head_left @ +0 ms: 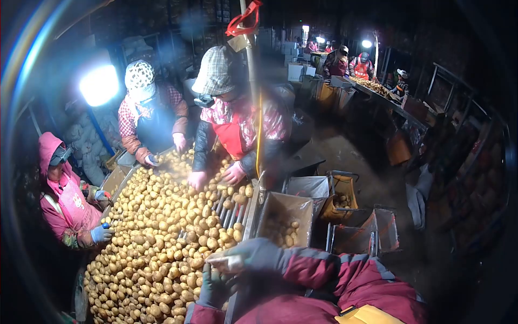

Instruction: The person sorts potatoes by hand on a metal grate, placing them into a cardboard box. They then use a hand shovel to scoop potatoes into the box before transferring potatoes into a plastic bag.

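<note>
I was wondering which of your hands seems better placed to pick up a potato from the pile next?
Left, I think: the left hand is beside the potatoes, while the right hand lies farther over, toward the lined box. Both are at a pale object, too blurred to name.

Potatoes (145, 237) present smooth, low-sheen skins; roller bars (232, 215) appear metallic and glossy; the bin liner (303, 211) reads as creased, shiny plastic; the maroon sleeve (313, 270) is matt cloth.

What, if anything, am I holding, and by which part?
A pale object, too blurred to name. Your right hand holds its right end; your left hand seems to touch its left end.
</note>
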Tool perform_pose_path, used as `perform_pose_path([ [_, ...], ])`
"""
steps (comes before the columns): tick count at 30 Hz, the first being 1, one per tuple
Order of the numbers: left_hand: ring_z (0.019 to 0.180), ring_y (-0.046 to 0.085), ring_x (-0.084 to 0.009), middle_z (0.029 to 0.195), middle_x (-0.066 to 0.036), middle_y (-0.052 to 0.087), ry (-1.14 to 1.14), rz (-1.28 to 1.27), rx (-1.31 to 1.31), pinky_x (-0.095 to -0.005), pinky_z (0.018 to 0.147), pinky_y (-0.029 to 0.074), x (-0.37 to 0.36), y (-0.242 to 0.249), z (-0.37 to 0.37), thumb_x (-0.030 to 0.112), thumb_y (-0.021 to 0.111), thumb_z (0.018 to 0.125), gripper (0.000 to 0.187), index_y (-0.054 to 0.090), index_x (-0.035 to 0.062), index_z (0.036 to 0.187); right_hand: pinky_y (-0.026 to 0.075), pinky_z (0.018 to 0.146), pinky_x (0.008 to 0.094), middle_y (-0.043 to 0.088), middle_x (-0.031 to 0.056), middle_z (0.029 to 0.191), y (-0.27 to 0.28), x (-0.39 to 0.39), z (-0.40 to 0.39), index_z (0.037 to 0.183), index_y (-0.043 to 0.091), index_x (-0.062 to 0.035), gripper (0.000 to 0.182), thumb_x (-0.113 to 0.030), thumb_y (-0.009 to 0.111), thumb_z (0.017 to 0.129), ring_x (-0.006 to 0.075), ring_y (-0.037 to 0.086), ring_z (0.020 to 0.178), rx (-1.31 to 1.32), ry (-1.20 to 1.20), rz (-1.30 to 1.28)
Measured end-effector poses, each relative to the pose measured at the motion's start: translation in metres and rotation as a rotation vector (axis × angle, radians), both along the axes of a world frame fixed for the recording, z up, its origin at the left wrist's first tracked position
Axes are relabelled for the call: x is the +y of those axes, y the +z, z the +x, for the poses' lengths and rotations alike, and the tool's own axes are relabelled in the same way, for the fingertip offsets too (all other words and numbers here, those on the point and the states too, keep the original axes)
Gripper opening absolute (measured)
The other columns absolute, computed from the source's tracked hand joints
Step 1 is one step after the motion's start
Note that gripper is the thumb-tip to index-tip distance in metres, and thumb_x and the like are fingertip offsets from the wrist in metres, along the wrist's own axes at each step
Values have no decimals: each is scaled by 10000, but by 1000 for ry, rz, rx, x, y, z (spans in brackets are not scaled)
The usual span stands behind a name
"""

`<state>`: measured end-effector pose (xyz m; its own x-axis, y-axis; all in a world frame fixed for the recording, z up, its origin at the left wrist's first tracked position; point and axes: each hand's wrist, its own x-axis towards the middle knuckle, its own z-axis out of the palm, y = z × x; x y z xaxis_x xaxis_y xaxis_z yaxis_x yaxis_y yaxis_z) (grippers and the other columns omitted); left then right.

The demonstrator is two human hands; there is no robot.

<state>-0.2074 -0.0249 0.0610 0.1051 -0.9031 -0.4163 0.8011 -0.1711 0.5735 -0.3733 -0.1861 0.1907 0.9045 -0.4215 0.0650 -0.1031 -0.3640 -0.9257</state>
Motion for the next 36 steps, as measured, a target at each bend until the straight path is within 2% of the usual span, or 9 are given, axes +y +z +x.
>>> perform_pose_path([
  [2,1006,659,-271,1149,-103,655,-3,-76,365,-462,890,545,16,24,7,735,508,886,813,528,67,1349,514,904,366,720,123,1092,-15,22,17,1269,678,-130,540,-382,786,804,256,680,1008,-101,47,-365],
  [4,909,680,-258,1036,-98,683,90,-92,406,-456,890,550,38,-2,16,734,547,869,798,567,40,1263,502,928,395,707,142,1098,-11,43,32,1287,663,-141,614,-442,795,769,316,656,1049,225,146,-208],
  [5,909,634,-206,1122,-110,630,210,-16,351,-364,735,550,45,-27,21,744,434,918,793,511,59,1311,501,930,394,687,154,1153,-21,52,37,1306,647,-153,634,-465,782,771,314,641,1087,208,139,-253],
  [9,749,636,-210,995,-82,663,266,-169,419,-304,625,534,64,5,13,668,555,910,685,565,67,1239,479,984,397,663,159,1202,-9,73,52,1316,640,-169,631,-486,755,782,330,625,1119,228,185,-267],
  [13,739,639,-214,984,-82,667,295,-155,363,-308,625,539,79,11,16,640,567,911,656,573,66,1228,475,982,417,655,127,1153,1,92,60,1285,637,-173,561,-159,698,727,333,613,1123,208,138,-347],
  [17,728,643,-218,972,-82,672,222,-106,302,-312,626,545,84,3,22,613,580,913,627,580,65,1216,476,985,412,656,136,1168,-8,95,70,1328,613,-180,602,-139,678,731,345,613,1132,237,184,-352],
  [23,712,649,-224,955,-82,679,129,-35,228,-317,626,553,73,4,29,572,599,915,583,592,63,1199,492,951,423,669,159,1137,-45,84,81,1342,601,-210,613,-108,633,738,359,630,1085,182,127,-28],
  [26,704,652,-227,946,-82,682,102,-9,192,-320,627,557,64,1,37,552,608,916,561,598,63,1190,502,927,430,677,162,1107,-45,79,82,1345,600,-230,632,-79,610,732,364,641,1053,204,149,-89],
  [36,677,661,-237,918,-82,693,96,62,82,-329,628,571,26,1,66,484,640,919,488,617,60,1161,505,869,460,675,154,981,-97,48,107,1061,691,-104,347,-73,632,721,379,642,977,-16,188,-491],
])
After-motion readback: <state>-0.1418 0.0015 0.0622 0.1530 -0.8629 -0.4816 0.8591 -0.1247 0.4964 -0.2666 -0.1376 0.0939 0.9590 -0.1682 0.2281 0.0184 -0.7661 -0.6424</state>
